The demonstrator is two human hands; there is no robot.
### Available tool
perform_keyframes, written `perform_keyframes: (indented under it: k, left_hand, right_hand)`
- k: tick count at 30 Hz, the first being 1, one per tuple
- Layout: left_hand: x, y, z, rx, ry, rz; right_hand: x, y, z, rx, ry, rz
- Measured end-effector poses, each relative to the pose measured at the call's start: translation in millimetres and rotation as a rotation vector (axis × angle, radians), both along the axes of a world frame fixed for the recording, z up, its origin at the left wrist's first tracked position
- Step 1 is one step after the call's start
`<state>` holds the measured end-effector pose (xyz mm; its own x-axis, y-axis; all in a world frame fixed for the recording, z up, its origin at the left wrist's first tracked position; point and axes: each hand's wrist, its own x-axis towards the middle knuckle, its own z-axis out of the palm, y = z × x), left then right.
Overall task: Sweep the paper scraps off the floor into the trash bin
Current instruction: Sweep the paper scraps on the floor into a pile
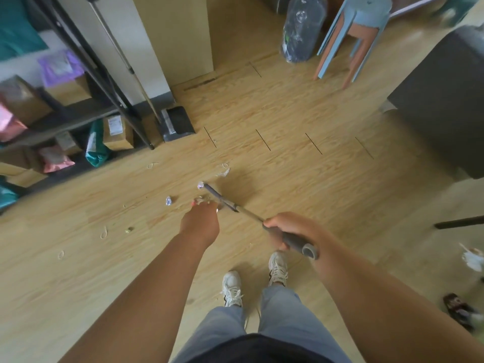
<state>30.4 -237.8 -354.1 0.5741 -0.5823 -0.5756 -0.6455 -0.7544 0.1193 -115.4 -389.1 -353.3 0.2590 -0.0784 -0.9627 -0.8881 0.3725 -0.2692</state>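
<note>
Head camera. Grips the broom point(246, 213) by its grey top end with the right hand point(285, 229), fingers point(273, 224) curled fully round the handle. Holds the left hand point(200, 222) low and forward, just beside the broom's dark lower end. Shows only the back of that hand, so cannot tell whether its fingertips are spread or pinching something.

Find the paper scraps point(200, 185) on the floor point(288, 166) around that lower end. One crumpled piece touches it, another sits near on its left, a white shred lies just beyond, and a small cluster sits between it and the left hand. Note thin loops farther left of the lower end, well apart from one another, and more white litter far to its right at the frame edge. Spot the dustpan point(178, 124) well beyond the lower end and leftward, propped at the wall. Cannot tell whether the dark grey block point(445, 100) far right of the lower end is the trash bin.

Looks like early gathering, nothing piled yet. Better to set the left hand on the shaft, keep the lower end flat on the floor, and draw outliers toward the cluster with short, light strokes. Go slowly: crumpled balls will likely roll and shreds flutter. Fetch the dustpan only once one pile is formed.
</note>
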Motion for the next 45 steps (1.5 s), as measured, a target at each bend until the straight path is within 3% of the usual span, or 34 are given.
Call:
perform_keyframes:
  k: [9,14,18,29,33,39,45]
  left_hand:
    - [37,15,11,-0.027,-0.039,0.099]
    - [52,1,9,-0.025,-0.035,0.126]
    - [63,-17,5,-0.007,-0.042,0.191]
    - [78,-78,3,0.054,-0.017,0.323]
    - [81,-97,6,0.07,-0.047,0.346]
    - [88,-123,7,0.03,-0.075,0.384]
    - [107,-134,0,0.0,-0.06,0.38]
  right_hand:
    - [40,-7,4,-0.241,-0.03,0.022]
    - [59,-42,-5,-0.25,-0.007,-0.084]
    - [88,-71,-17,-0.265,0.002,-0.052]
    - [137,-99,-24,-0.099,0.015,0.294]
    - [148,-123,-22,-0.022,0.008,0.327]
    - [171,-148,-12,-0.131,-0.095,0.355]
    - [219,-176,2,-0.213,-0.101,0.242]
